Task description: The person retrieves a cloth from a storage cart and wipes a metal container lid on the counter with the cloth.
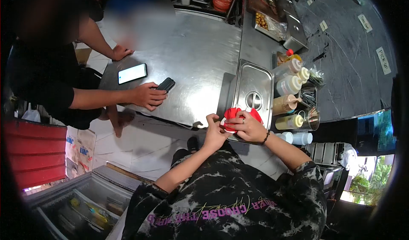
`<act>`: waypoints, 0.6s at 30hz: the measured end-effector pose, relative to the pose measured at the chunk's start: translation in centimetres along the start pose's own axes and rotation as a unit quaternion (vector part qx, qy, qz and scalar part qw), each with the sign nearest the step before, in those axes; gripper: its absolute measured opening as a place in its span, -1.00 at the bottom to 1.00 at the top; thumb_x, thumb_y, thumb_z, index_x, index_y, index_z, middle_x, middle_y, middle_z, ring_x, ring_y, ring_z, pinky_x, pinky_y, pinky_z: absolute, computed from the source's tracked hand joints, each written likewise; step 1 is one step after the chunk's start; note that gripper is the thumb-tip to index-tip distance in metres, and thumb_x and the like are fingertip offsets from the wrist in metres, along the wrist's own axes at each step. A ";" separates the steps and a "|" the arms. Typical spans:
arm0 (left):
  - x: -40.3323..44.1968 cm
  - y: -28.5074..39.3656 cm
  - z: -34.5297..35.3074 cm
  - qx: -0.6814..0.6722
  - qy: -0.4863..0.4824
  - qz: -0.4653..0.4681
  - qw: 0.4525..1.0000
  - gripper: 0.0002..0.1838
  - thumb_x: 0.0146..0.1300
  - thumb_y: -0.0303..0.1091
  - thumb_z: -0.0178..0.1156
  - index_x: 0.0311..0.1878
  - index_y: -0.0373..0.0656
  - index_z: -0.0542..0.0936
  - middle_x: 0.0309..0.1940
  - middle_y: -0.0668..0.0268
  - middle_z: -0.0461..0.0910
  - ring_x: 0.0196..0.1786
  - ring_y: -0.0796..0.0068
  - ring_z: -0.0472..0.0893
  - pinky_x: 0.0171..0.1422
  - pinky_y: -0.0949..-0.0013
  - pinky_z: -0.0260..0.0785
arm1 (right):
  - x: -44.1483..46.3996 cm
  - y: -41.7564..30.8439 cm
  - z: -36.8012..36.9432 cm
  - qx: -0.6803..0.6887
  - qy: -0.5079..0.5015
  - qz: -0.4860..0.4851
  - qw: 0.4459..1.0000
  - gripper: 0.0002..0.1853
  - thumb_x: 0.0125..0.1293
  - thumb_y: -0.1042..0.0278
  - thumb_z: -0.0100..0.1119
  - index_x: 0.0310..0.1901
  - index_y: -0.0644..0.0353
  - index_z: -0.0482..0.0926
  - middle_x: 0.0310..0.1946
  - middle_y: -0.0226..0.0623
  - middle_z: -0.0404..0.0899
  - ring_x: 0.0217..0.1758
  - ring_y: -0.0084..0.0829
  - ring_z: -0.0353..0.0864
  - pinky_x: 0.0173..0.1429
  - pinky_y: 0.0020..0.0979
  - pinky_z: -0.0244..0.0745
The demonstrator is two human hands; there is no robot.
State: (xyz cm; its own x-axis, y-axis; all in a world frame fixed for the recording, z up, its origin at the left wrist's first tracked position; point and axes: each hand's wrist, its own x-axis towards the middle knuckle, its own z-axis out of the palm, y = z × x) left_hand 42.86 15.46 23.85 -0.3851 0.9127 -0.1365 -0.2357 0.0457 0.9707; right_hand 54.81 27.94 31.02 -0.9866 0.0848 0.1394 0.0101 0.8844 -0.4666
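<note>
Right over the near end of the metal lid [247,80], we have a red and white cloth [230,113] between our two hands; we cannot tell whether it touches the lid. We judge it light and soft, likelier to fold and slump than to slip or break, so a gathered fold or the white edge seems a good place to take hold. Our right hand [247,127] is gripping it, fingers across the top, with red showing on both sides of them. Our left hand [216,133] has its fingertips at the cloth's white left edge; we cannot tell whether they pinch or only touch. Along the lid's right edge we see squeeze bottles [283,105]. Across the steel table [204,48], near its left edge, another person's hand [150,96] rests on what looks like a dark phone [166,84], and a lit phone [132,73] lies beyond. Past the lid's far edge, small round food pieces [261,21] sit in a tray [268,34].
</note>
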 end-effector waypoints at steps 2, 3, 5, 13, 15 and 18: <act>0.1 -0.3 -0.2 0.022 -0.002 -0.017 1.000 -0.29 -0.05 -0.64 0.31 -0.01 -0.13 -0.01 -0.38 0.18 0.48 -0.47 0.53 0.50 -0.36 0.49 0.36 | 0.7 1.9 -0.6 0.017 -0.042 -0.034 0.998 -0.58 -0.06 0.45 0.05 -0.07 0.01 0.59 0.00 -0.40 0.52 -0.02 -0.14 0.42 0.13 -0.18 0.33; 0.2 -0.4 -0.3 0.006 -0.010 -0.025 1.000 -0.29 -0.05 -0.63 0.32 -0.01 -0.13 -0.01 -0.37 0.18 0.48 -0.47 0.53 0.50 -0.36 0.49 0.36 | 1.7 2.9 -1.0 -0.036 0.010 -0.045 0.998 -0.58 -0.04 0.46 0.03 -0.06 -0.01 0.59 0.00 -0.37 0.52 -0.02 -0.16 0.45 0.13 -0.18 0.35; 0.2 -0.3 -0.6 -0.009 -0.026 -0.056 0.998 -0.29 -0.05 -0.60 0.33 -0.01 -0.12 -0.01 -0.37 0.18 0.48 -0.48 0.53 0.51 -0.36 0.48 0.36 | 3.6 6.8 -3.1 -0.070 0.041 0.056 0.995 -0.58 0.02 0.49 -0.08 -0.05 0.01 0.57 0.02 -0.28 0.52 0.14 -0.23 0.43 0.25 -0.14 0.25; 0.1 0.4 -0.5 -0.006 -0.020 -0.059 0.998 -0.31 -0.03 -0.62 0.30 -0.01 -0.10 0.01 -0.37 0.20 0.47 -0.43 0.55 0.50 -0.33 0.47 0.36 | 5.7 9.7 -2.2 -0.130 0.130 0.077 0.980 -0.77 0.02 0.45 -0.01 -0.32 0.15 0.63 -0.11 -0.24 0.56 0.05 -0.11 0.38 0.23 -0.15 0.22; 0.2 0.4 -0.4 -0.016 -0.024 -0.052 0.998 -0.32 -0.03 -0.63 0.30 -0.01 -0.10 0.01 -0.37 0.21 0.46 -0.42 0.56 0.50 -0.32 0.47 0.36 | 3.2 5.3 -0.2 -0.054 0.139 0.095 0.984 -0.73 -0.02 0.52 -0.04 -0.28 0.13 0.61 -0.07 -0.26 0.54 0.08 -0.11 0.37 0.21 -0.13 0.23; 0.4 -0.8 -0.3 -0.013 -0.032 -0.047 0.998 -0.30 -0.03 -0.63 0.29 0.02 -0.15 0.00 -0.34 0.22 0.44 -0.32 0.50 0.50 -0.23 0.46 0.37 | 0.2 -1.1 1.2 -0.047 0.088 0.087 0.991 -0.67 0.00 0.49 0.02 -0.14 0.08 0.58 0.02 -0.31 0.49 0.08 -0.07 0.34 0.18 -0.13 0.25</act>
State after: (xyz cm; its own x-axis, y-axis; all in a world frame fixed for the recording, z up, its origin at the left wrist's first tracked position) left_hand 42.58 15.65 22.97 -0.3025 0.9292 -0.2124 -0.2906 0.1223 0.9490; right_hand 54.42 26.39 30.50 -0.9249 0.3118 0.2176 0.2013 0.8870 -0.4155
